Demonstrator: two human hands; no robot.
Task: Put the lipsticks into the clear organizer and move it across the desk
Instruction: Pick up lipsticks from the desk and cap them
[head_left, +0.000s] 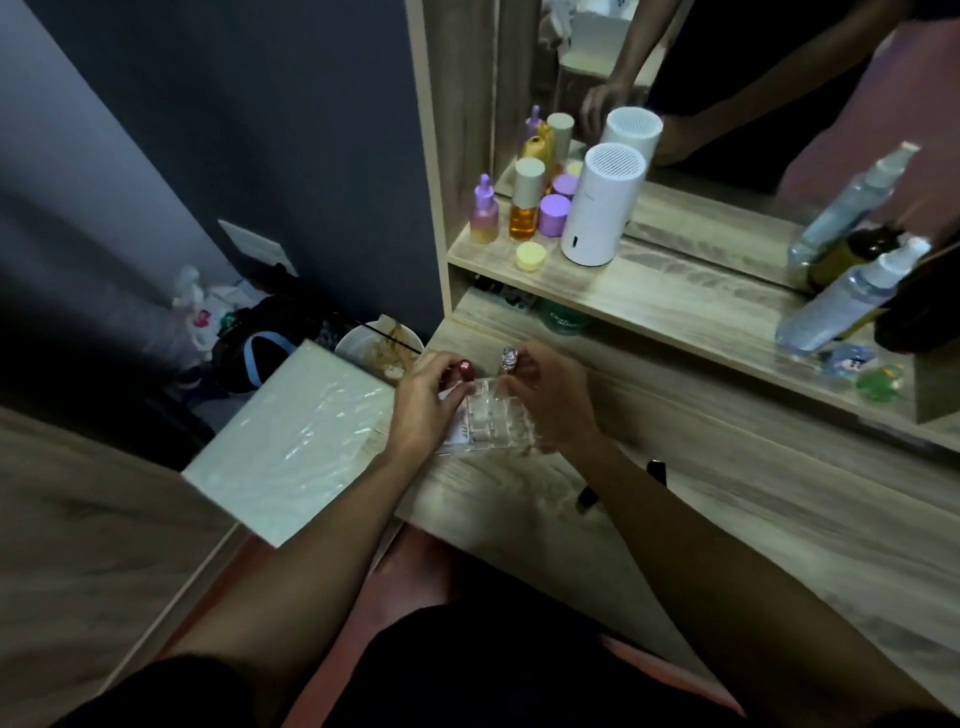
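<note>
The clear organizer (493, 415), a small grid of compartments, sits on the wooden desk (727, 519) near its left edge, between my hands. My left hand (423, 397) holds a red-capped lipstick (465, 370) upright just left of the organizer. My right hand (550, 397) pinches a lipstick with a clear, silvery cap (508, 359) above the organizer's far side. Two dark lipsticks lie on the desk to the right, one (586, 498) nearer me and one (657, 470) farther right. The organizer's contents are too blurred to tell.
A white box (291, 436) overhangs the desk's left edge. A shelf above holds purple and amber bottles (524, 205), a white cylinder (597, 205), spray bottles (847, 299) and small figures (852, 361) before a mirror. A bowl (376, 345) sits on the floor to the left.
</note>
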